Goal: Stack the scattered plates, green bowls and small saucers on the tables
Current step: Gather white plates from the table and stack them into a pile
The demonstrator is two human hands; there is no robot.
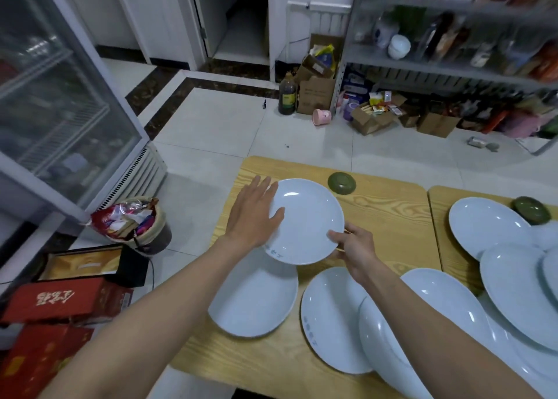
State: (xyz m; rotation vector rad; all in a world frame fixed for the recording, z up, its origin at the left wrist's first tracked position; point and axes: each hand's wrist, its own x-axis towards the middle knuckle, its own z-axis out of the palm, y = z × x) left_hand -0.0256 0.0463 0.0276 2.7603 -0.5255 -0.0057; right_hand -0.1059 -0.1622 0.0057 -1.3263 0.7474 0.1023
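The right forearm hides part of the overlapping plates (332,317) at the near edge, and the frame cuts off others at the right. The count is unsure, at least six besides the held one. The plate (308,220) is round, without a long axis, and tilts face-up over the left table (386,211). The left hand (253,217) lies straight-fingered against its left rim, and the right hand (353,247) pinches its near-right rim. There are two green bowls (341,182), one per table.
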